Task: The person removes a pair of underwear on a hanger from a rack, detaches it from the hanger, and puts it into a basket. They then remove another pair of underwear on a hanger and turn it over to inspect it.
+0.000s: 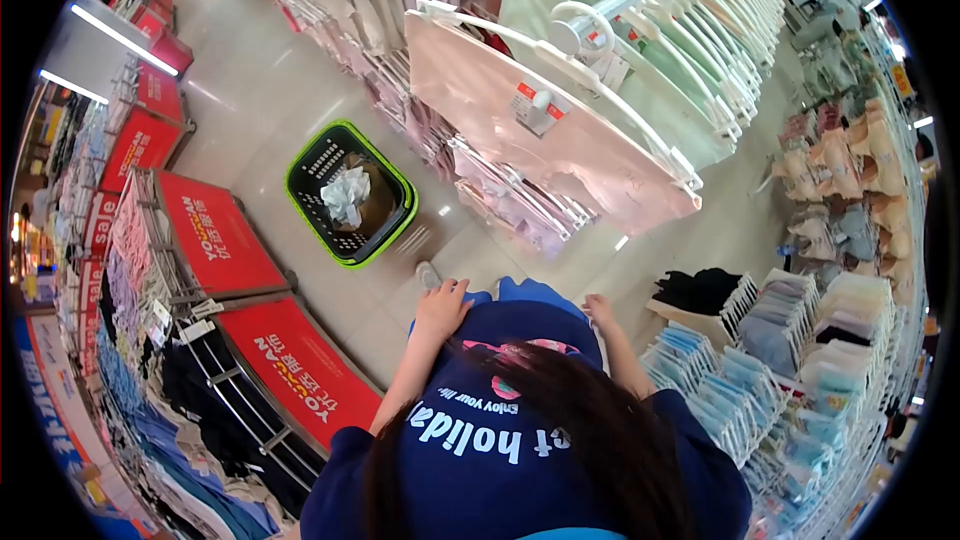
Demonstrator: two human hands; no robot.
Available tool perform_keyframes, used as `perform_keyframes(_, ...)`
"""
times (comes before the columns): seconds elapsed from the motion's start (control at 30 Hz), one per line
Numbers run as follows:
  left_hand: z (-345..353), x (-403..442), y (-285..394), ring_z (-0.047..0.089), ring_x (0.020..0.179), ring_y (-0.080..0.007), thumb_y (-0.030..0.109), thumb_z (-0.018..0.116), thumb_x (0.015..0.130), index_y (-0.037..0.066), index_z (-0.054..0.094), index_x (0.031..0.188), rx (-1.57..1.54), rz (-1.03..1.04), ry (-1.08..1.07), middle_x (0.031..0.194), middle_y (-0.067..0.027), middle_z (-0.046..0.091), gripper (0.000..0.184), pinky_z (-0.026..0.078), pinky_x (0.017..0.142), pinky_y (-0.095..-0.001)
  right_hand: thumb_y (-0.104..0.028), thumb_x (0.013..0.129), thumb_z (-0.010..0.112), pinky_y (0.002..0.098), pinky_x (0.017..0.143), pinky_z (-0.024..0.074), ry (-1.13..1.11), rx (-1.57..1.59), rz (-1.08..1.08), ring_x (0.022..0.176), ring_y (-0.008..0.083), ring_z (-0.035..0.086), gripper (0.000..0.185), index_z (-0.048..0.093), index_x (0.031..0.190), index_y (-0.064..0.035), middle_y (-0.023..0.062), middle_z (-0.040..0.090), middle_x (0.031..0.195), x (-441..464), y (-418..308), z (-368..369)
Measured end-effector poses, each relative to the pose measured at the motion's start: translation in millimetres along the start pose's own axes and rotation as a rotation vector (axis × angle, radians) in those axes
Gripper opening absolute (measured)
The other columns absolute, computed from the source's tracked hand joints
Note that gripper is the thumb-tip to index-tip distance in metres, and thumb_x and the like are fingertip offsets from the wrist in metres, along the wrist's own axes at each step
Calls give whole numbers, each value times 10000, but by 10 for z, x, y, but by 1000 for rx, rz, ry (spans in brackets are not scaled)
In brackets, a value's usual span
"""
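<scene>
My left hand is low in front of me at the left edge of some bright blue cloth, its fingers stretched out and a little apart. This cloth shows just beyond the hem of my navy printed shirt; I cannot tell whether it is what I wear below. On the other side, my right hand is by the right edge of the same cloth. Its fingers look bent, and their tips are too small to make out. Ahead on the floor stands a black basket with a green rim, holding a crumpled whitish item.
A rail ahead carries pale pink garments and light green garments on white hangers. Red sign panels front the clothing racks at left. Right of me hang black items and light blue packs. Tiled floor runs between.
</scene>
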State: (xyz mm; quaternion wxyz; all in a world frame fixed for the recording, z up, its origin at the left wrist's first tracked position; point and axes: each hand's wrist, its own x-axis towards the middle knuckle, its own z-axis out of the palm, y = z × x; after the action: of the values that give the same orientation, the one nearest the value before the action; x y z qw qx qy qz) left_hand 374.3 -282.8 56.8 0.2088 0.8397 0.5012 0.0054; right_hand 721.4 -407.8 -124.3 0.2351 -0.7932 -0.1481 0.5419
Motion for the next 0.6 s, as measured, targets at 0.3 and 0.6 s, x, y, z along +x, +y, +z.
perform_keyframes(0.3, -223, -76, -609, 548, 870, -275, 288, 550, 766, 121, 481, 1115, -88, 73, 1, 1007, -82, 535, 393, 426, 756, -389, -256, 790, 470, 347, 547, 443, 123, -16, 168, 648, 186, 534, 312, 481, 1044, -76, 83, 575, 823, -158, 71, 233)
perform_keyframes(0.6, -530, -350, -1594, 551, 845, -281, 310, 534, 776, 137, 472, 1125, -18, -13, -31, 1004, -87, 538, 395, 436, 717, -385, -169, 711, 469, 364, 435, 458, 1, -294, -196, 540, 258, 582, 226, 639, 784, -37, 149, 603, 669, 84, -1, 1599)
